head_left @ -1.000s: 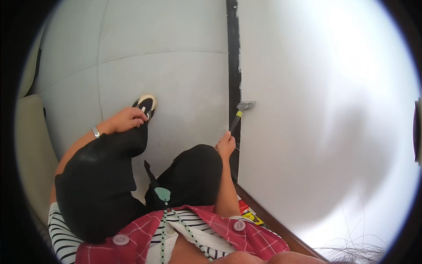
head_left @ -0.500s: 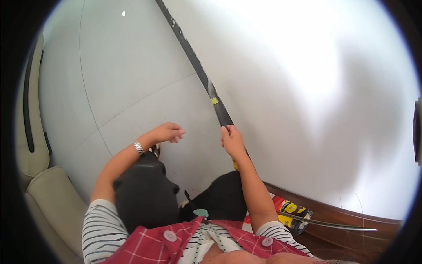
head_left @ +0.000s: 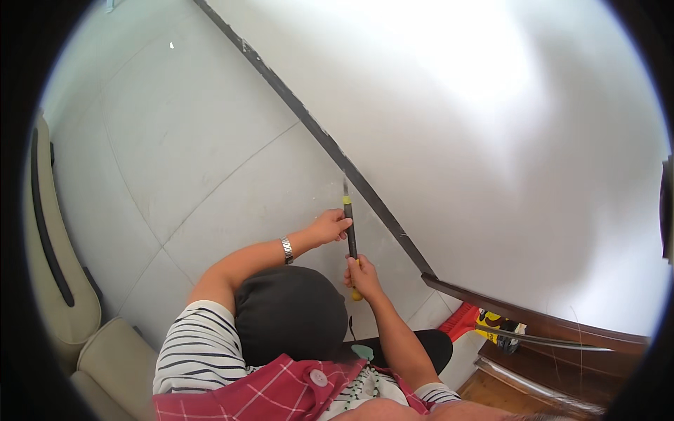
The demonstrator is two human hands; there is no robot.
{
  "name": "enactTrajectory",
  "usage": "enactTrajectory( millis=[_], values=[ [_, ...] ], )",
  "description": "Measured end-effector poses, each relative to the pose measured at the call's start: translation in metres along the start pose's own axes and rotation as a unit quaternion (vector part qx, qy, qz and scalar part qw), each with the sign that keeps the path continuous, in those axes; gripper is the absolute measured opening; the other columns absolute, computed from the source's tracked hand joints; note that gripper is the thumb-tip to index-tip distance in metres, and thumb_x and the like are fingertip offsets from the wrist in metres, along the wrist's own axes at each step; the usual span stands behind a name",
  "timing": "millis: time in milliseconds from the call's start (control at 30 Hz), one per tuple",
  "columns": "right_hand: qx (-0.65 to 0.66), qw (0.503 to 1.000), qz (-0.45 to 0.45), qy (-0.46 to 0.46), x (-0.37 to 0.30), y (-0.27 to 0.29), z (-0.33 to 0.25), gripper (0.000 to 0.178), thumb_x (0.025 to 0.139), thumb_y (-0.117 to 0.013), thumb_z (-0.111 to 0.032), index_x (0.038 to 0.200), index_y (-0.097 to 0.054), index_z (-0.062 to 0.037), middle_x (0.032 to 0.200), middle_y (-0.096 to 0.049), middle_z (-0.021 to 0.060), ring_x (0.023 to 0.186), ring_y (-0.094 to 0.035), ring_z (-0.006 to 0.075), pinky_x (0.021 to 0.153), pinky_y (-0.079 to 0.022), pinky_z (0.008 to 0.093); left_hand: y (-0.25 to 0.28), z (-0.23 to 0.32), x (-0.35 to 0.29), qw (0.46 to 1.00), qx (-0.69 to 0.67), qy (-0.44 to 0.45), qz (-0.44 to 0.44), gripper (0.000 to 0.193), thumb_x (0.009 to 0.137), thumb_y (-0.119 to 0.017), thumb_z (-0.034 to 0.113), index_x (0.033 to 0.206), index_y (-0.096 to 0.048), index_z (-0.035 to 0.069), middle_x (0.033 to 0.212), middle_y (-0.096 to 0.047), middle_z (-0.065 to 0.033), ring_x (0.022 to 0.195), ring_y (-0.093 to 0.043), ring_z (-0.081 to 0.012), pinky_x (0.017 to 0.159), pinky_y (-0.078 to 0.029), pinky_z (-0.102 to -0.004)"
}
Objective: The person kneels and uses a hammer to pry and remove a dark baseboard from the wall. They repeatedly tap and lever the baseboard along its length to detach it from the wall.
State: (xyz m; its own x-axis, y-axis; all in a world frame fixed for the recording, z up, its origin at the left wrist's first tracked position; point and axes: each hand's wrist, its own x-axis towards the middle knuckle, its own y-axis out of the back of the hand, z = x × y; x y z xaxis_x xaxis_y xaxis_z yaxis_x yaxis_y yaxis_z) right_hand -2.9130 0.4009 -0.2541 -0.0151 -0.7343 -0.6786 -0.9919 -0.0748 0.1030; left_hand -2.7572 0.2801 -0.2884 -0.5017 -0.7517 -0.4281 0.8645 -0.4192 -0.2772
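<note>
A slim scraper-like tool (head_left: 352, 242) stands tilted in front of me, with a black shaft, a yellow-green band, a narrow grey tip and a yellow butt end. My right hand (head_left: 361, 277) is closed round its lower part, just above the yellow end. Higher up, the fingers of my left hand (head_left: 333, 226) close on the shaft below the band. The tip is just short of the dark baseboard (head_left: 309, 123) along the foot of the white wall, over the tiled floor. The blade's exact shape is too small to tell.
A cream padded seat (head_left: 63, 274) lines the left side. At lower right, a wooden cabinet (head_left: 554, 326) holds a red brush (head_left: 460, 323) and a yellow-and-black packet (head_left: 502, 328). The white wall (head_left: 477, 182) rises on the right. My bent knee (head_left: 291, 312) sits below my left forearm.
My left hand has moved right and taken hold of the tool's shaft. My right hand has come lower, bringing the tool away from the baseboard. My view has shifted.
</note>
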Motion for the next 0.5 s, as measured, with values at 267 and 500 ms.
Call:
enactTrajectory(
  millis=[267,500],
  values=[
    [0.041,0.992,0.110,0.048,0.030,-0.018,0.000,0.032,0.097,-0.047,-0.035,0.100,-0.054,-0.0038,0.056,-0.045,-0.0007,0.040,-0.041,0.0079,0.037,-0.035,0.0247,0.002,0.019,0.039,0.999,0.026,0.005,-0.023,0.020,0.091,-0.057,0.020,0.085,-0.054,0.002,0.075,-0.059,-0.0047,0.063,-0.058,-0.0102,0.055,-0.048,-0.0245],
    [0.070,0.992,0.101,0.018,0.034,-0.037,0.006,0.033,0.097,-0.046,-0.035,0.096,-0.053,-0.0026,0.055,-0.045,-0.0002,0.038,-0.039,0.0073,0.035,-0.033,0.0241,0.009,0.002,0.035,0.999,0.032,0.016,0.001,0.020,0.089,-0.060,0.017,0.080,-0.053,0.000,0.069,-0.058,-0.0052,0.056,-0.056,-0.0110,0.050,-0.047,-0.0253]
  ],
)
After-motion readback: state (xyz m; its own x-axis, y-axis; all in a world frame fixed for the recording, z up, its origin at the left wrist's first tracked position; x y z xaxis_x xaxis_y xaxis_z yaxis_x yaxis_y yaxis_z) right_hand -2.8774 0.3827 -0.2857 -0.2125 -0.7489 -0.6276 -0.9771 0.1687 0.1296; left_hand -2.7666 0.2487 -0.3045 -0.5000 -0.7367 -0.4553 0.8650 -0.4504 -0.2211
